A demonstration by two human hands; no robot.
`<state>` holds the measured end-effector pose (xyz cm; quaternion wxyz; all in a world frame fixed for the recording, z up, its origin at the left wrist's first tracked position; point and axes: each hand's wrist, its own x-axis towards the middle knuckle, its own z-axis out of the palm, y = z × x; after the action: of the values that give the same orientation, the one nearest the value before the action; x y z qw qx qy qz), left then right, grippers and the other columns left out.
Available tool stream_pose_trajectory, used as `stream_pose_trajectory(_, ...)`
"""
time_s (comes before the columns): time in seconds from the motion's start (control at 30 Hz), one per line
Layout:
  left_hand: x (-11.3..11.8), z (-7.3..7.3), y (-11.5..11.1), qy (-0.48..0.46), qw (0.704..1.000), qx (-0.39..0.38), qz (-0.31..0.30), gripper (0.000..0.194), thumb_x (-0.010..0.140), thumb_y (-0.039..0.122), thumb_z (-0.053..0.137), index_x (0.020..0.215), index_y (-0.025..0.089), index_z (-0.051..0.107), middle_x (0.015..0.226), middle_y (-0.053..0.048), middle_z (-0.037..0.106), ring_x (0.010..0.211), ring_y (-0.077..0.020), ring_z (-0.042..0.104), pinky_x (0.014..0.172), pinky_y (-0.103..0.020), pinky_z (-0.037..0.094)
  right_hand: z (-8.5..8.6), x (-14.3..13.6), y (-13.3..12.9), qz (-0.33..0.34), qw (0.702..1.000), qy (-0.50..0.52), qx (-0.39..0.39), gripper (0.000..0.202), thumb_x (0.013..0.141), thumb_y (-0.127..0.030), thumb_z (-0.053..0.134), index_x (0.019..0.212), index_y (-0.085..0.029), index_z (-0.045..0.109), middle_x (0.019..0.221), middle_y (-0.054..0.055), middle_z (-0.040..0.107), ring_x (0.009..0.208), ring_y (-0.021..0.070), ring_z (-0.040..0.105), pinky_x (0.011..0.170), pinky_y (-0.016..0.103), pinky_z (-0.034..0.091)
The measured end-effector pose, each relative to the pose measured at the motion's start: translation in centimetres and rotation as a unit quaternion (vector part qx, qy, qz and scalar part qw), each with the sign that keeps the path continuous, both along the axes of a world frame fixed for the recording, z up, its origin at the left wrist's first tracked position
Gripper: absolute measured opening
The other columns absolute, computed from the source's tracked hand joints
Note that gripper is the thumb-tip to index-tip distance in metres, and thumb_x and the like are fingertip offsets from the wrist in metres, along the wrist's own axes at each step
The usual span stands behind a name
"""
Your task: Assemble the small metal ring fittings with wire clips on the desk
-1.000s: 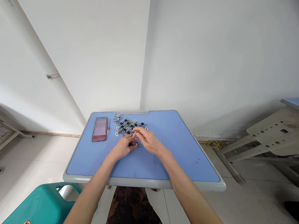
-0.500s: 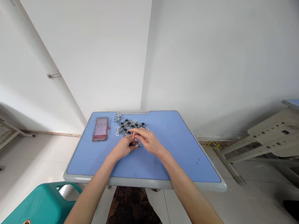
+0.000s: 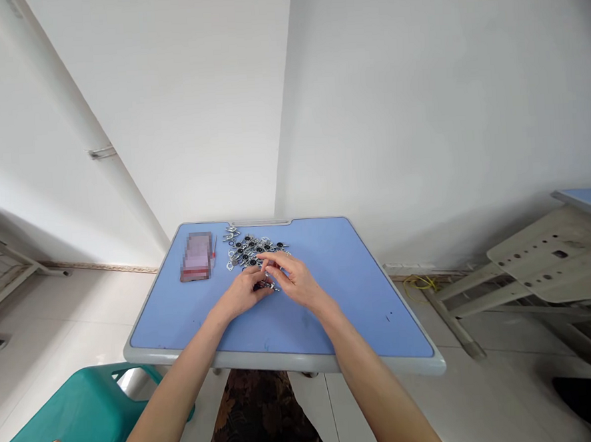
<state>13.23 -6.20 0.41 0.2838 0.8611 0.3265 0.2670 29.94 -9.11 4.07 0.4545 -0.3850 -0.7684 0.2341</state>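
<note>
On the blue table [image 3: 182, 328], a pile of small metal parts [image 3: 252, 249], several with black round pieces, lies just beyond my hands. My left hand [image 3: 244, 291] is closed on a small metal part [image 3: 270, 286] near the tabletop. My right hand [image 3: 291, 274] is directly beside it, its thumb and fingers pinched together above that part. Whatever sits between the right fingertips is too small to make out.
A phone [image 3: 196, 256] lies at the table's left, with a thin red-and-clear tool [image 3: 214, 247] beside it. A green stool [image 3: 81, 411] stands at the lower left. Another desk [image 3: 553, 258] is at the right. A wall [image 3: 208, 106] rises behind the table.
The camera view has shifted slightly. Both hands stay together in nearly the same place, with only slight finger movement.
</note>
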Motion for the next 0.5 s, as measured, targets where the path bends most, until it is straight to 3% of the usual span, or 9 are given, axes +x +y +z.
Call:
stream_pose_trajectory(0.17, 0.04, 0.18, -0.15, 0.0, 1.0, -0.013, 0.013, 0.01, 0.079, 0.02, 0.06, 0.088, 0.017, 0.065, 0.086, -0.003, 0.055, 0.077, -0.0157, 0.056, 0.074, -0.028, 0.047, 0.15, 0.75, 0.02, -0.061, 0.998, 0.02, 0.013, 0.024, 0.092, -0.022, 0.042, 0.109, -0.023, 0.059, 0.092, 0.006, 0.063, 0.084, 0.0176, 0.059, 0.077, 0.033, 0.048)
stream_pose_trajectory(0.5, 0.1, 0.14, -0.05, -0.005, 1.0, -0.016, 0.021, 0.01, 0.076, 0.018, 0.062, 0.085, 0.017, 0.066, 0.085, -0.003, 0.055, 0.077, -0.0161, 0.057, 0.072, -0.027, 0.046, -0.07, 0.66, 0.23, -0.047, 0.998, -0.02, 0.025, 0.021, 0.09, -0.017, 0.044, 0.103, -0.022, 0.059, 0.09, 0.005, 0.065, 0.086, 0.018, 0.06, 0.077, 0.033, 0.048)
